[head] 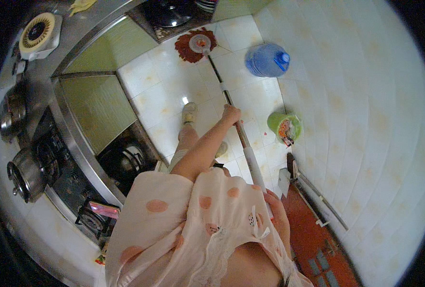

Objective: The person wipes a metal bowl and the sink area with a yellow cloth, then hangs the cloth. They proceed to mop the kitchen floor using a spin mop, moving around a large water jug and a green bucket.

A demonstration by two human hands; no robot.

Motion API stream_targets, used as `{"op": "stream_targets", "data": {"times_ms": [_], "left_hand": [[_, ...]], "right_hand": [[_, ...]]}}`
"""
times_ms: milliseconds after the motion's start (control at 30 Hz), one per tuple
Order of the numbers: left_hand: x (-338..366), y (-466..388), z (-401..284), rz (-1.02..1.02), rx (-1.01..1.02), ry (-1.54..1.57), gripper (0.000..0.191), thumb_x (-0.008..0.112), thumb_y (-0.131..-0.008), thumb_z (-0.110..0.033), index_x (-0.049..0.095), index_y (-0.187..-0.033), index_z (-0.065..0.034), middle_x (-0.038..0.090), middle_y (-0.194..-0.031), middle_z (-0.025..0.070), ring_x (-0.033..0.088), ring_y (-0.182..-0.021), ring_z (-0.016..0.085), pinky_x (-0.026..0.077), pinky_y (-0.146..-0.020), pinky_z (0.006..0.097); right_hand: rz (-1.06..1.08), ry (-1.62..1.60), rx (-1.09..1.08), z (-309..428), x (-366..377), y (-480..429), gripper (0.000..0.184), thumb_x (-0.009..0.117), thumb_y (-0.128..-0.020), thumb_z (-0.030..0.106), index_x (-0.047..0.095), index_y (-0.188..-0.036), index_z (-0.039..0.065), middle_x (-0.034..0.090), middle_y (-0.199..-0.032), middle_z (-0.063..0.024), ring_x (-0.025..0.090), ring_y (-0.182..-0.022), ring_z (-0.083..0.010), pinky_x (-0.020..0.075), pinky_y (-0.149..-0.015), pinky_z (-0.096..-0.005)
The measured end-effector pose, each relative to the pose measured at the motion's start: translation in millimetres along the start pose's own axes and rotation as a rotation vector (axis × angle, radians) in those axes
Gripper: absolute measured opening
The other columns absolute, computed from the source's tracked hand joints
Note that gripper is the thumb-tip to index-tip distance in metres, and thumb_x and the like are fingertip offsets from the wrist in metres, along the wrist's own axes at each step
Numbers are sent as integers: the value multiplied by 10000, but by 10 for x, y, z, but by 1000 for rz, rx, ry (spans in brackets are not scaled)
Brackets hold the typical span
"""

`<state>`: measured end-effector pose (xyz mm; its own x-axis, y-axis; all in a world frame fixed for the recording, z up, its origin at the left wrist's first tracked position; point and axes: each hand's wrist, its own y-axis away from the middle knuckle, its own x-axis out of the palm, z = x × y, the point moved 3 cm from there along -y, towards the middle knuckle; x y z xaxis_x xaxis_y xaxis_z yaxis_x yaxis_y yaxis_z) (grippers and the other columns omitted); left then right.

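Note:
A spin mop with a round head of dark red strands (186, 46) rests on the tiled floor near the base of the far cabinets. Its pole (242, 134) slopes back towards my body and ends in a white grip (253, 168). Around the metal middle of the pole my left hand (231, 114) is closed, with the arm stretched forward. My right hand (277, 208) holds the top end of the white grip close to my waist; the clothing partly covers that end.
A large blue water bottle (266, 60) lies on the floor right of the mop head. Near the right wall stands a green bin (284, 127) with litter inside. Along the left runs a steel-edged counter (86, 143) with pots (27, 174) and a pink phone (104, 210).

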<state>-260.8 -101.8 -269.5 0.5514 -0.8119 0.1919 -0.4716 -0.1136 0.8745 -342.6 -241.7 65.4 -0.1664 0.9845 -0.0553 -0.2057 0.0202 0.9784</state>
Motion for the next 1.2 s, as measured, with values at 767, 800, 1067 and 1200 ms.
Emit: {"op": "stream_targets", "data": {"times_ms": [767,800,1067,1200], "left_hand": [[1584,1964,2152,480,-479,848,87,508,-713,-63,457,-652,-28,461,-572,82,487,-566,218,445,-548,337],[1387,1901,1980,315,-393,901,113,504,-710,-87,455,-625,-30,461,-563,78,480,-521,220,431,-508,338],[-1077,609,638,-101,96,793,177,444,-746,-158,456,-599,-61,453,-510,59,458,-435,188,364,-377,307],[-1994,345,444,-285,-18,679,129,479,-703,-120,481,-612,-28,487,-555,82,487,-473,186,414,-422,318]], "right_hand": [[-37,411,237,-1083,-2816,1797,544,649,-594,14,403,-1079,7,483,-562,-42,443,-370,-116,331,-313,-239],[11,430,238,-966,-2727,1622,533,649,-593,24,408,-1068,10,478,-555,-39,436,-359,-115,327,-305,-239],[341,994,-87,242,-577,-272,488,563,-655,62,387,-1108,12,472,-574,-25,417,-390,-78,324,-323,-201],[638,676,-15,45,1016,-1078,311,514,-683,89,424,-960,-21,466,-620,-27,438,-453,-83,360,-390,-211]]}}
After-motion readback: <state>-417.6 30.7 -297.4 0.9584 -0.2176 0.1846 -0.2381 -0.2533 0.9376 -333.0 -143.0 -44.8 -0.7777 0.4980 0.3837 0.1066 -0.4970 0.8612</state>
